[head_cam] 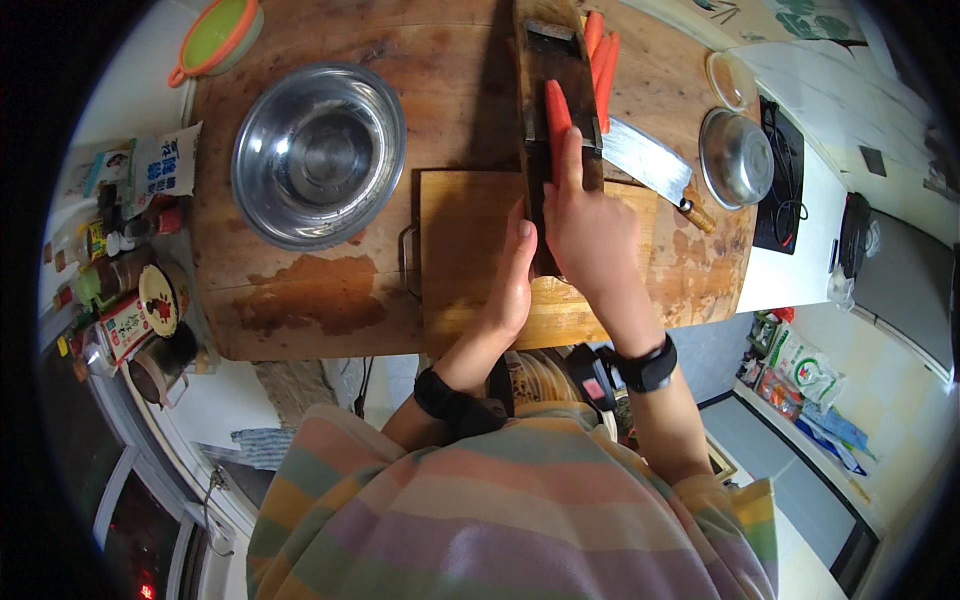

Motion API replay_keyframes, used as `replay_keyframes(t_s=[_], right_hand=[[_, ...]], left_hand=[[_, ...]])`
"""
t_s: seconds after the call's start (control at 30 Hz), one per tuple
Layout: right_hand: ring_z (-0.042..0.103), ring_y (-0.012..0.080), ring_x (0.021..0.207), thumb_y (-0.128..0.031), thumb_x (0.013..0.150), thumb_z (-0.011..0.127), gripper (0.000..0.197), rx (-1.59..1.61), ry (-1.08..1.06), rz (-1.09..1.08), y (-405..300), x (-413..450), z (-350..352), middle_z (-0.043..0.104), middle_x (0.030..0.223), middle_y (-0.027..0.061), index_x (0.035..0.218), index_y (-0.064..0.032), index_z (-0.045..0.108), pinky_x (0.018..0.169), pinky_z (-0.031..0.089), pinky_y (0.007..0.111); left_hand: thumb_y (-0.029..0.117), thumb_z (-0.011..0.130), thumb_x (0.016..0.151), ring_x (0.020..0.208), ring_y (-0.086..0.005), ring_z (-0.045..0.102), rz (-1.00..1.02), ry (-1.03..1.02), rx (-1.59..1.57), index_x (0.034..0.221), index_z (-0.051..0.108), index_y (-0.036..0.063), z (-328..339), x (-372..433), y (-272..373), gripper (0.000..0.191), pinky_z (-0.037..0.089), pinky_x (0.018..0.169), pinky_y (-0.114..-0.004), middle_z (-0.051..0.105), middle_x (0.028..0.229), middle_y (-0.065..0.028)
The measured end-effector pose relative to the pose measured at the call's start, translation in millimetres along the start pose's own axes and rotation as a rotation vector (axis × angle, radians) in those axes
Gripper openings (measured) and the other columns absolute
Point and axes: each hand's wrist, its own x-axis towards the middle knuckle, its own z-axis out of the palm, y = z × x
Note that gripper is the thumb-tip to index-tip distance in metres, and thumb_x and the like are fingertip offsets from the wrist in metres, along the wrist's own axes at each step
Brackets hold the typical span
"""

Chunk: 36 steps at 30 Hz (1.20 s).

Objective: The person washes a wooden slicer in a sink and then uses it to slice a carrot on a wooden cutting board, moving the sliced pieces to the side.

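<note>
A dark wooden slicer board [534, 67] with a metal blade near its far end lies lengthwise before me, its near end over a wooden cutting board [465, 247]. On the slicer lies a peeled carrot [556, 112], held at its near part by my right hand [596, 225], the index finger stretched along it. My left hand [514, 277] holds the left side of the slicer's near end. More peeled carrots [607, 82] lie just right of the slicer. A cleaver [645, 154] rests beside them, its wooden handle pointing to the lower right.
A large steel basin [375, 210] stands on the wooden table [450, 90] to the left. At the right are an upturned steel bowl [739, 157] and a clear round dish [730, 80]. A green and orange colander [251, 34] sits at the upper left, above bottles and packets.
</note>
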Motion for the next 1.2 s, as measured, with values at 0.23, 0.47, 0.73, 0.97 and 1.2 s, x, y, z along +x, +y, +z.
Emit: replay_keyframes(t_s=[0.23, 0.47, 0.73, 0.97, 1.2], right_hand=[[0.058, 0.0295, 0.044, -0.033, 0.09, 0.051, 0.065, -0.016, -0.01, 0.025, -4, 10, 3, 0.059, 0.053, 0.0105, 0.142, -0.0002, 0.029, 0.042, 0.045, 0.043], [0.058, 0.0348, 0.047, -0.039, 0.091, 0.049, 0.066, 0.09, -0.016, 0.066, -3, 6, 5, 0.06, 0.055, 0.0154, 0.144, -0.0053, 0.028, 0.044, 0.045, 0.044], [0.055, 0.0248, 0.036, -0.032, 0.087, 0.055, 0.068, 0.011, 0.122, -0.018, -8, -37, -8, 0.055, 0.045, 0.0082, 0.137, 0.0079, 0.033, 0.036, 0.045, 0.036], [0.053, 0.0227, 0.032, -0.028, 0.084, 0.057, 0.061, -0.109, 0.243, -0.027, -1, -24, 6, 0.051, 0.039, 0.0062, 0.13, 0.0087, 0.044, 0.034, 0.043, 0.036], [0.054, 0.0232, 0.033, -0.028, 0.084, 0.057, 0.058, -0.18, 0.269, -0.06, 3, -1, 7, 0.052, 0.04, 0.007, 0.128, 0.0084, 0.047, 0.034, 0.043, 0.036]], left_hand=[[0.046, 0.028, 0.1, 0.132, -0.0197, 0.035, 0.029, 0.024, 0.0, 0.147, 0.021, 0.0114, -1, 1, 1, 0.059, 0.03, 0.106, -0.037, 0.034, 0.145, -0.0073], [0.049, 0.029, 0.099, 0.132, -0.0202, 0.035, 0.051, 0.061, 0.028, 0.146, 0.023, 0.0111, -5, 5, -7, 0.061, 0.03, 0.106, -0.037, 0.035, 0.144, -0.0068], [0.05, 0.03, 0.099, 0.126, -0.0191, 0.038, 0.137, 0.038, 0.055, 0.142, 0.023, 0.0036, 5, 6, 7, 0.063, 0.03, 0.106, -0.033, 0.038, 0.138, -0.0107], [0.047, 0.028, 0.1, 0.131, -0.0208, 0.036, 0.116, 0.106, 0.068, 0.143, 0.026, 0.0034, 18, 5, 7, 0.061, 0.026, 0.109, -0.035, 0.037, 0.142, -0.0114], [0.051, 0.031, 0.098, 0.129, -0.0236, 0.037, 0.183, 0.124, 0.156, 0.142, 0.021, -0.0003, 17, 5, 6, 0.068, 0.027, 0.106, -0.034, 0.037, 0.14, -0.0174]])
